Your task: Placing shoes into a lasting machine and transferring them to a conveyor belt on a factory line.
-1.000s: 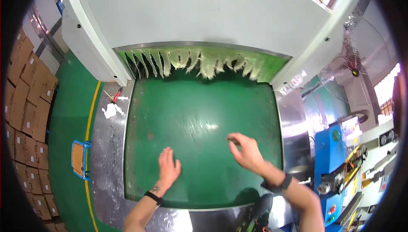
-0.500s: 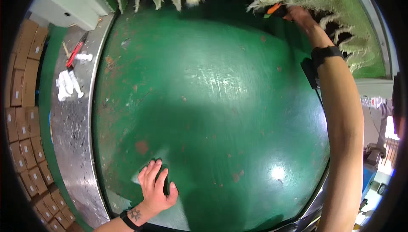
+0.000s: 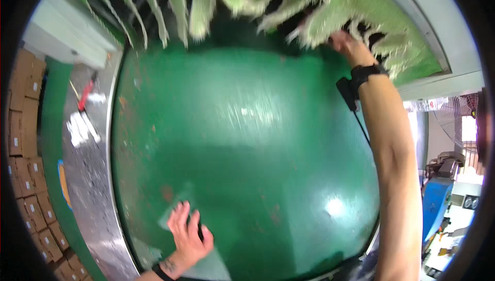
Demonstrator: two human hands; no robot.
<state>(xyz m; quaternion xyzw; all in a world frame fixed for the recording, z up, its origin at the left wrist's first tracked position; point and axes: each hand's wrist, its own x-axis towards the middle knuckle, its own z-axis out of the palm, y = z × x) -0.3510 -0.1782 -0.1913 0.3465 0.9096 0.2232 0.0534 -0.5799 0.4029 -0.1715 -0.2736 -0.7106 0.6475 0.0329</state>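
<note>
My left hand (image 3: 188, 232) lies on the green surface (image 3: 237, 162) at the lower left, fingers stretched out and nothing in them. At the upper right, my right hand (image 3: 344, 44) reaches in under the frayed edge of a light green strip curtain (image 3: 361, 3). Its fingers look curled, but the strips and the dark gap behind them hide the tips and whatever they hold. A black box-shaped device (image 3: 347, 94) with a cable hangs beside my right wrist.
A metal ledge (image 3: 90, 178) runs along the left, bearing white rod-like pieces (image 3: 81, 129) and a red-and-black tool (image 3: 86, 96). Cardboard boxes (image 3: 23, 126) are stacked beyond it. Pale machine housing (image 3: 67, 33) stands at the upper left, and blue equipment (image 3: 437, 203) at the right.
The view has shifted, bringing more of the curtain into sight. The orange-and-black thing at my right hand is now hidden behind the strips. My left hand keeps its place on the surface.
</note>
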